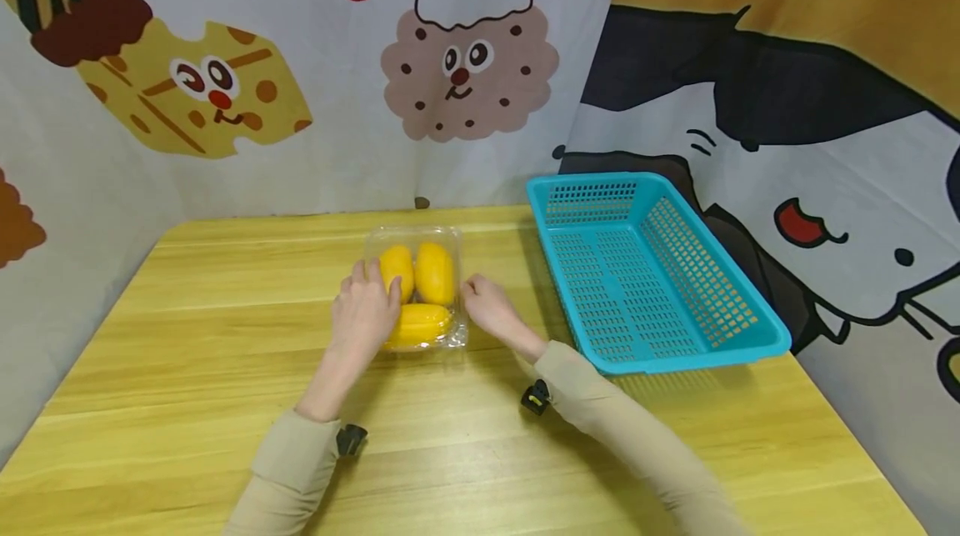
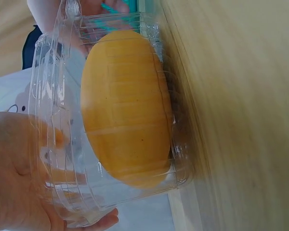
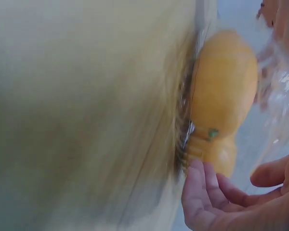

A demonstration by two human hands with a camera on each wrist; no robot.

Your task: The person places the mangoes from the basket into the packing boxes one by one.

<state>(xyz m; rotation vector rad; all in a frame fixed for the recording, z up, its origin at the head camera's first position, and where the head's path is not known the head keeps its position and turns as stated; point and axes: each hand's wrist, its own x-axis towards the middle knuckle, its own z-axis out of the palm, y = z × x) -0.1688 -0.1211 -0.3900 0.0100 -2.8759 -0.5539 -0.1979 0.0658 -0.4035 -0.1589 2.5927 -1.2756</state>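
A clear plastic box [image 1: 456,240] stands on the table with three yellow mangoes in it. Two mangoes [image 1: 435,273] lie side by side at the back, and one mango [image 2: 125,106] lies crosswise in front. My left hand [image 1: 363,311] holds the box at its left side, thumb over the top and fingertips down along the side in the left wrist view. By the box's right side is my right hand [image 1: 491,307]. Its fingers [image 3: 197,192] are loosely bent in the right wrist view, with the thumb apart and nothing between them; whether they touch the plastic I cannot tell.
To the right a blue-green plastic basket [image 1: 611,282] with perforated walls stands on the wooden table [image 1: 225,336]. A printed cloth [image 1: 322,169] with cartoon figures hangs behind the table and along its sides.
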